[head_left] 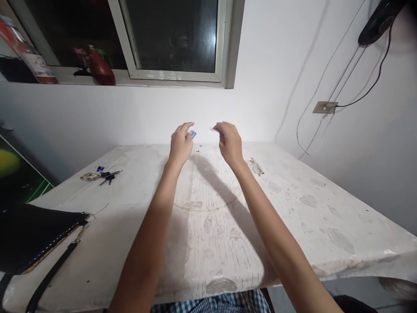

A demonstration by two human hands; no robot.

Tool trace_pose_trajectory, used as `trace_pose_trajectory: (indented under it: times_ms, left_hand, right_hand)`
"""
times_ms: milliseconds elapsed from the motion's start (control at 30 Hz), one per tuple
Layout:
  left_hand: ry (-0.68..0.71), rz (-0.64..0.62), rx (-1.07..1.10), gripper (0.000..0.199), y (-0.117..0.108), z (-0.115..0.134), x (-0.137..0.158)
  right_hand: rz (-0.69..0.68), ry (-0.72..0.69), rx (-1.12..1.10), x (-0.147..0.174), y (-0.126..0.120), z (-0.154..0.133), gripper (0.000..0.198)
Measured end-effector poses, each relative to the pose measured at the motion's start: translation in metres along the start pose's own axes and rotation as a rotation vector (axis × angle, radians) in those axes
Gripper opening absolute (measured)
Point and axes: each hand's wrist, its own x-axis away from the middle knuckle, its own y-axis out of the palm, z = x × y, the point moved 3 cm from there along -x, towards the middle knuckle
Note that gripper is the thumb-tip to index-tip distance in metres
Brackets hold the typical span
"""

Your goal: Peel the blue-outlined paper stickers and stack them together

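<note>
Both my arms reach forward over the far part of the table. My left hand [181, 143] is closed with thumb and fingers on a small flat blue-and-white piece [193, 134], like a card or packet; its kind is too small to make out. My right hand [230, 141] pinches a thin, pale flat piece [213, 129], mostly hidden by the fingers. A gap separates the two hands. On the cloth between and below them lie a tiny red bit [197, 151] and a tiny dark-marked bit [200, 145]. Clear-looking eyeglasses [256, 167] rest right of my right wrist.
A pale patterned cloth covers the table [224, 256]. Keys [109, 176] and a small blue object [100, 168] lie at left, near a black bag [39, 234] with a strap. Bottles, one red [100, 67], stand on the windowsill. Cables hang by a wall socket [325, 107].
</note>
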Motion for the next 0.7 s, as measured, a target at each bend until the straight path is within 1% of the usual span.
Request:
trace_pose_trajectory:
  times_ms: [33, 100, 200, 267, 367, 500, 600, 700]
  left_hand:
    - [0.057, -0.032, -0.072, 0.043, 0.001, -0.001, 0.0]
    - [0.098, -0.104, -0.194, 0.051, 0.002, -0.007, 0.003]
    - [0.118, -0.199, -0.321, 0.055, -0.001, -0.017, 0.008]
    - [0.133, -0.215, -0.362, 0.055, -0.006, -0.018, 0.009]
    - [0.142, -0.2, -0.377, 0.053, -0.009, -0.015, 0.007]
    - [0.129, -0.203, -0.317, 0.051, -0.005, -0.012, 0.006]
    - [0.13, -0.206, -0.286, 0.049, -0.003, -0.012, 0.006]
    - [0.159, -0.206, -0.306, 0.047, -0.002, -0.013, 0.006]
  right_hand:
    - [0.007, -0.048, 0.094, -0.002, 0.002, -0.001, 0.036]
    - [-0.029, -0.074, 0.227, 0.0, 0.007, 0.001, 0.041]
    - [-0.131, -0.045, 0.357, 0.007, 0.012, 0.006, 0.048]
    - [-0.172, -0.009, 0.409, 0.01, 0.012, 0.009, 0.052]
    - [-0.193, 0.02, 0.451, 0.011, 0.011, 0.009, 0.057]
    - [-0.202, 0.003, 0.476, 0.009, 0.009, 0.001, 0.062]
    - [-0.209, -0.007, 0.487, 0.008, 0.008, -0.005, 0.063]
    - [-0.237, -0.002, 0.473, 0.007, 0.008, -0.008, 0.062]
